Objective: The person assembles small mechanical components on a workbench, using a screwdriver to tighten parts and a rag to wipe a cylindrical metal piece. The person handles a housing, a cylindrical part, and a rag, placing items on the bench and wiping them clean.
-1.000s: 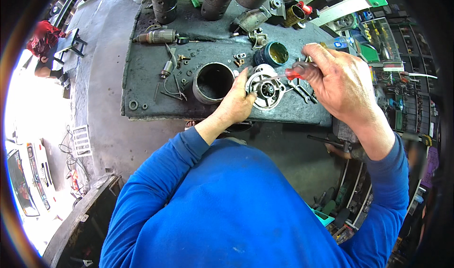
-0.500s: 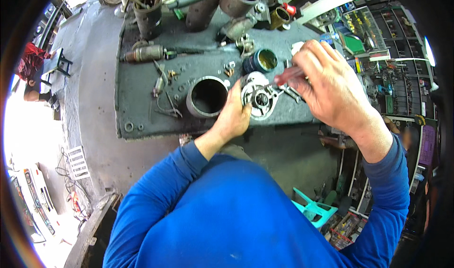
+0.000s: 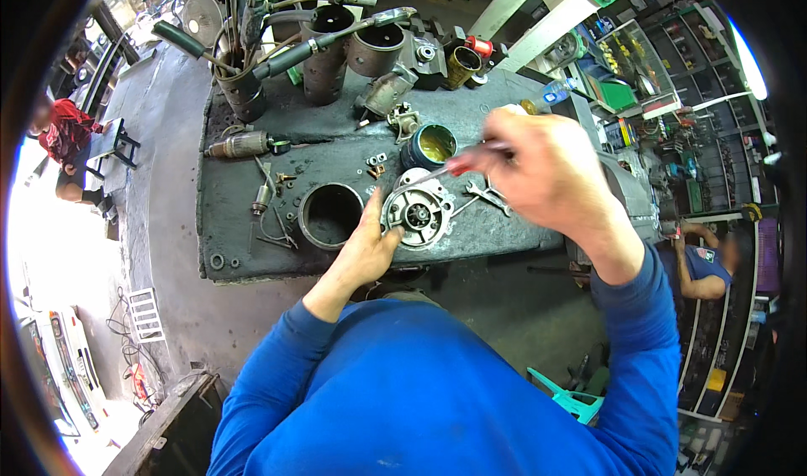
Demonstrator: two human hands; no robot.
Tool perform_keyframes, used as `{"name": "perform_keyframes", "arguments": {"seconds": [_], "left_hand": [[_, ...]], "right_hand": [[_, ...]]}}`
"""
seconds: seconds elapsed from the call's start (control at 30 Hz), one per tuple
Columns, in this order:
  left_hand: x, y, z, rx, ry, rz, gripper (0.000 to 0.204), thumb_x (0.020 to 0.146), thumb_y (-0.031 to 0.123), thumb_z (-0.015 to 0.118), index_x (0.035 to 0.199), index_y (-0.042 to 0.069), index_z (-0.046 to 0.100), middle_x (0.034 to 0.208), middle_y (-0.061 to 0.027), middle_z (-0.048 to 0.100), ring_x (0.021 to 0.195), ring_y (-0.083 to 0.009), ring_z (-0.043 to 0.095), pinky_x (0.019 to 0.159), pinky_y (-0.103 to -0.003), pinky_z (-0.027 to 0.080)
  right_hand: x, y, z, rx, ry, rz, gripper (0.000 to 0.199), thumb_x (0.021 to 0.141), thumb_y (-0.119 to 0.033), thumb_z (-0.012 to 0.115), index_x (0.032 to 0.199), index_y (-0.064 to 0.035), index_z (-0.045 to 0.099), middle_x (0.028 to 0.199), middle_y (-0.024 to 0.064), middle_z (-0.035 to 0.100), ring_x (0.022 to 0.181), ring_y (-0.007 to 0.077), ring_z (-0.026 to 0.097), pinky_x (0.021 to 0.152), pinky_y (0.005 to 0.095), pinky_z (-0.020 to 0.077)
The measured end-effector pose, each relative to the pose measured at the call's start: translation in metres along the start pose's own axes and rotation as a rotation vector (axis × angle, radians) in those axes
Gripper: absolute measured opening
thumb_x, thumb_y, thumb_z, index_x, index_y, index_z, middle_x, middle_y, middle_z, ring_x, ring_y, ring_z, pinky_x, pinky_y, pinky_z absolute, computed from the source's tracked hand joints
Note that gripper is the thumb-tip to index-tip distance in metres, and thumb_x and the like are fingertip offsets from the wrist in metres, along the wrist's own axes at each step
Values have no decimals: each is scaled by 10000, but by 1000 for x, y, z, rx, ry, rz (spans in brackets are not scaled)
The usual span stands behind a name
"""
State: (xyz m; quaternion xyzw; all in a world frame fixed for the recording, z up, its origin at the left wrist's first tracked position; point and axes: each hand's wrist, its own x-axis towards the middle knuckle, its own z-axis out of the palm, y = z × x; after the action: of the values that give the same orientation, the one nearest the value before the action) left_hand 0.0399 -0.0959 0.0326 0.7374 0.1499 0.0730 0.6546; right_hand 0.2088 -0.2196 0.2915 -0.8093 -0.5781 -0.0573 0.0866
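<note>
Between the fingertips of the right hand [image 3: 542, 169] sits a red-handled screwdriver [image 3: 437, 173], pinched tight, its shaft slanting down-left until the tip meets the round silver motor housing [image 3: 418, 215]. That housing lies on the dark grey workbench [image 3: 252, 182], near its front edge, and the left hand [image 3: 366, 249] presses against its left side, thumb and fingers curled to steady it. Just left stands a wide metal ring [image 3: 330, 215]; behind are a tin of yellow grease [image 3: 430, 146] and a small wrench [image 3: 486, 195]. Blue sleeves [image 3: 420, 392] fill the foreground.
</note>
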Motion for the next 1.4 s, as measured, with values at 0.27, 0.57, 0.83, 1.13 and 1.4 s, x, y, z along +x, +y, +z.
{"name": "perform_keyframes", "arguments": {"seconds": [0.27, 0.57, 0.83, 1.13, 1.4], "left_hand": [[-83, 41, -17, -275, -22, -419, 591, 1056, 373, 676, 1415, -85, 571, 1233, -186, 712, 965, -217, 685, 803, -327, 558], [-38, -8, 42, -1319, -67, -762, 1166, 905, 979, 238, 1483, 25, 575, 1365, -269, 671, 809, -275, 601, 678, -323, 475], [-10, 7, 66, -1582, 179, -653, 1035, 912, 965, 290, 1514, 186, 612, 1437, -170, 680, 1213, -428, 674, 973, -503, 591], [23, -15, 91, -1817, 166, -460, 497, 1092, 459, 436, 1292, 121, 740, 1275, -111, 770, 1187, -343, 729, 1059, -566, 580], [26, -3, 84, -1804, -2, -686, 427, 1044, 395, 519, 1272, 120, 753, 1259, -69, 783, 1133, -246, 757, 1055, -494, 598]], "right_hand": [[-170, 178, 102, 793, 232, 964, 332, 1129, -311, 587, 1009, -34, 724, 717, -33, 560, 610, 55, 483, 542, 262, 389], [-199, 226, 253, 314, 321, 709, 598, 1059, -293, 698, 1522, 32, 505, 1441, 287, 560, 1391, 436, 511, 1183, 545, 390], [-156, 209, 211, 341, 230, 499, 569, 1026, -243, 720, 1488, 19, 517, 1433, 283, 514, 1386, 491, 479, 1171, 564, 390], [-163, 132, 218, 475, 130, 388, 471, 1006, -197, 718, 1398, 25, 581, 1366, 258, 561, 1299, 467, 547, 1144, 522, 423], [-169, 107, 179, 438, 121, 434, 442, 1019, -189, 698, 1399, 18, 609, 1337, 238, 611, 1281, 426, 582, 1114, 493, 450]]}}
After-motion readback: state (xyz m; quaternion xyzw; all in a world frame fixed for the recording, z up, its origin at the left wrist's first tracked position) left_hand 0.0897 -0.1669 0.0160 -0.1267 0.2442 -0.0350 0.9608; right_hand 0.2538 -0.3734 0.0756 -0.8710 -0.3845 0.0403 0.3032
